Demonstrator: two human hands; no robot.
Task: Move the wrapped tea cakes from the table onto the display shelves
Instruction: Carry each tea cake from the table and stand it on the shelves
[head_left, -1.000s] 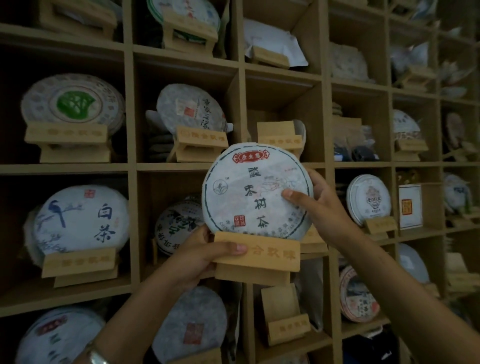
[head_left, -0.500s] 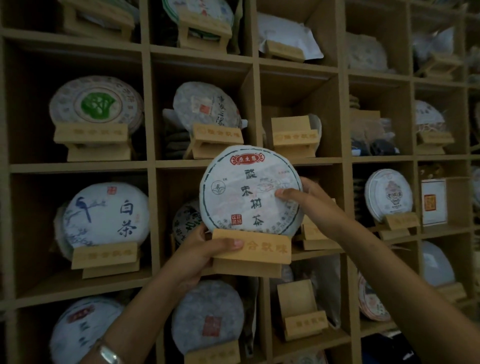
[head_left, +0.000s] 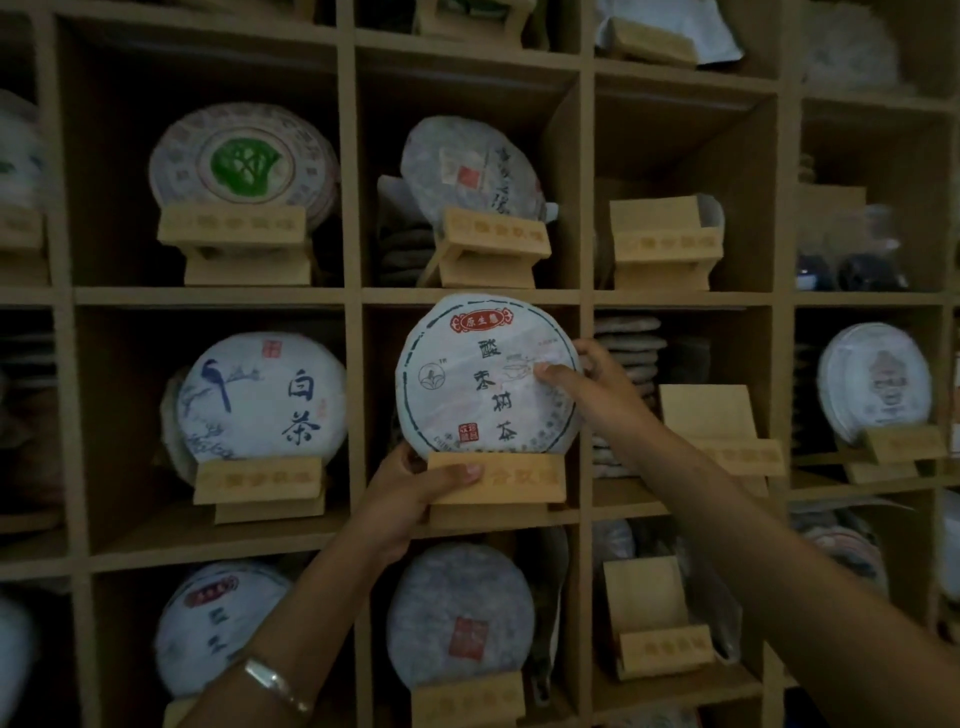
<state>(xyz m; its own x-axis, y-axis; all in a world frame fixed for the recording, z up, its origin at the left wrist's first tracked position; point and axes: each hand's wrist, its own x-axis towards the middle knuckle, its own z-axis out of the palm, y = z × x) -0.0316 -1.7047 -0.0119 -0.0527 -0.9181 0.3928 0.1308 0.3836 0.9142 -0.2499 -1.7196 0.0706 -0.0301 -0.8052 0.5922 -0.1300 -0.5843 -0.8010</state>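
Wrapped tea cake (head_left: 488, 374), a round disc in white paper printed with a red cartouche and dark characters, sits upright on a pale wooden display stand (head_left: 496, 480) at the mouth of the middle compartment of the wooden display shelves (head_left: 470, 296). The person's left hand (head_left: 410, 496) grips the stand's left end, thumb laid across its front lip and fingers apparently underneath. The right hand (head_left: 592, 387) holds the cake at its right edge, thumb pressed on the printed face, fingers wrapped behind the rim. Neither hand is released. Judgement: the step in hand is seating this cake and stand into the compartment; the stand's base appears level with the shelf board, though whether it bears fully on the board cannot be told. Neighbouring compartments are already occupied: a white-wrapped cake with a blue bird (head_left: 260, 395) to the left, a grey-wrapped cake with a red seal (head_left: 460, 618) below, and an empty wooden stand (head_left: 722, 431) before stacked cakes to the right. The next move, in my assessment, calls for pushing the stand back until it rests squarely on the board, then withdrawing the right hand first while the left steadies the base. Risk noted: the cake only leans in its cradle and could tip forward if freed early. No table is in view.
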